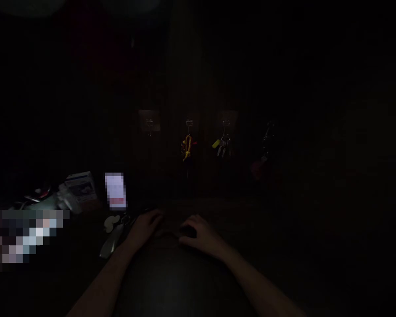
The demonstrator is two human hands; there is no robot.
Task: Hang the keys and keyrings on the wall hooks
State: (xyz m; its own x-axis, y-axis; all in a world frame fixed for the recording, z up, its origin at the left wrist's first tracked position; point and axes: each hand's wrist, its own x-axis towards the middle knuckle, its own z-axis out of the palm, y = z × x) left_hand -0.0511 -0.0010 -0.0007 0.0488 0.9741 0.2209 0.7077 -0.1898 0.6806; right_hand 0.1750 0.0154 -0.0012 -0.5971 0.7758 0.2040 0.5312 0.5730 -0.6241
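Note:
The scene is very dark, with both hands low over a dark tabletop (198,204). My left hand (147,223) is beside a key ring with keys (123,220), its fingers bent loosely and apart from the thumb. To its right, my right hand (201,232) curves in the same loose way, with a dark gap between thumb and fingers. No held thing can be made out in either hand. Between them a faint reddish-brown line shows on the surface, too dim to name. Left of my left wrist lie a pale rounded tag (110,223) and a shiny elongated piece (109,246).
A lit phone screen (115,190), blurred out, stands behind the left hand. Further left are a box (82,189), a whitish bottle-like thing (67,198) and a pixelated bright patch. On the back wall hang a yellow cord (187,147), keys (223,145) and a dark bunch (266,145).

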